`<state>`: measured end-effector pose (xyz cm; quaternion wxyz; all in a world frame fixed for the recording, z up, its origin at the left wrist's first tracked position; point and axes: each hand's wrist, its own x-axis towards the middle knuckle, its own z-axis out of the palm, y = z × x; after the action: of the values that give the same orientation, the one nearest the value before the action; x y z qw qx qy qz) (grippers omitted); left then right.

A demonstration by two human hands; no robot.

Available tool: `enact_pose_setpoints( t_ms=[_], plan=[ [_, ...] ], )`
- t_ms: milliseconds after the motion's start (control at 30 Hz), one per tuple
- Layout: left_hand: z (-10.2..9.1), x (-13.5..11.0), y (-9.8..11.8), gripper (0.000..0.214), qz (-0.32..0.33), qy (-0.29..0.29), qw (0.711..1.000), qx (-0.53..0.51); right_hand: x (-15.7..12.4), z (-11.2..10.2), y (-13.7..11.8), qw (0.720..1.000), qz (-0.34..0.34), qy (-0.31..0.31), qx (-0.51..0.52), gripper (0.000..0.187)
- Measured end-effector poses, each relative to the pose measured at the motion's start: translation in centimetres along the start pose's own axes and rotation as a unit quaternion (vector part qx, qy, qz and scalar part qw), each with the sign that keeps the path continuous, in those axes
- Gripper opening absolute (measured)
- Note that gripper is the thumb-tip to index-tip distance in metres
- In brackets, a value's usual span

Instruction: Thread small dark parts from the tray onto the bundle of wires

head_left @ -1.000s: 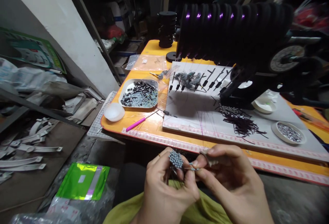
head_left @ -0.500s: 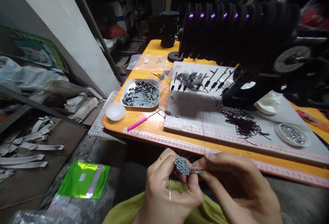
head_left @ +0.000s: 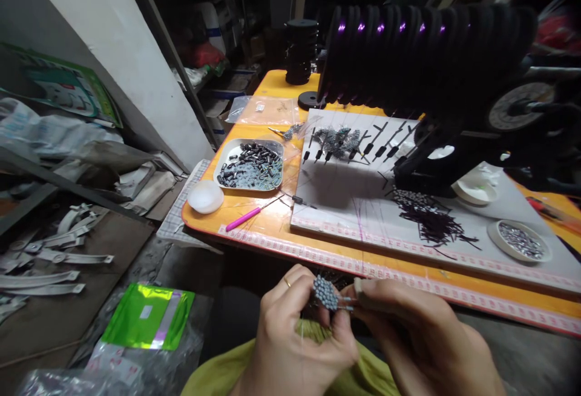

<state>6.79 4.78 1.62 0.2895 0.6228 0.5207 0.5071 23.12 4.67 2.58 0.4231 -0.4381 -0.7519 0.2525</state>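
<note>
My left hand point(head_left: 302, 329) is closed around a tight bundle of thin grey-blue pieces point(head_left: 325, 292); their round ends face up and left. A few slim pieces point(head_left: 347, 304) stick out from the bundle's right side. Beside them my right hand point(head_left: 408, 323) has its thumb and fingers pressed together. Whatever lies between those fingertips is hidden. A fine thread runs down over the left hand, and another line rises toward the table edge. Both hands are above my lap, in front of the table.
On the orange table point(head_left: 254, 214) lie a tray of dark and pale small parts point(head_left: 227, 185), a white cup point(head_left: 205, 197) and a pink-handled tool point(head_left: 245, 218). A black machine with spools point(head_left: 408, 51) stands on a white board point(head_left: 318, 214), near dark strips point(head_left: 436, 223) and a dish of metal bits point(head_left: 520, 241).
My right fingertips have shifted slightly, with the thumb now lying flatter and lower beside the slim pieces. My left hand keeps its hold on the bundle. The view has moved slightly.
</note>
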Motion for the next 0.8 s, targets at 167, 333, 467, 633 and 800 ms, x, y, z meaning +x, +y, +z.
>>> enact_pose_setpoints(
  t_ms=[167,333,467,633,800],
  plan=[
    [-0.3,0.1,0.2,0.018,-0.01,-0.02,1.0,0.001,0.4,0.0,-0.3,1.0,-0.008,0.004,0.028,0.06],
    [-0.4,0.2,0.1,0.014,-0.018,-0.016,1.0,0.007,0.1,0.4,-0.7,0.987,0.077,0.058,0.128,0.054],
    [-0.2,0.1,0.4,0.013,-0.044,-0.002,0.999,-0.01,0.4,0.2,-0.8,0.982,0.097,0.072,0.144,0.032],
    [0.2,0.5,1.5,0.009,-0.183,0.038,0.976,-0.112,0.9,-0.1,-0.8,0.986,0.119,0.076,0.086,0.015],
    [0.2,0.9,2.5,0.009,-0.276,0.055,0.939,-0.198,0.5,0.9,-1.1,0.97,0.166,0.089,0.156,0.01]
  ],
)
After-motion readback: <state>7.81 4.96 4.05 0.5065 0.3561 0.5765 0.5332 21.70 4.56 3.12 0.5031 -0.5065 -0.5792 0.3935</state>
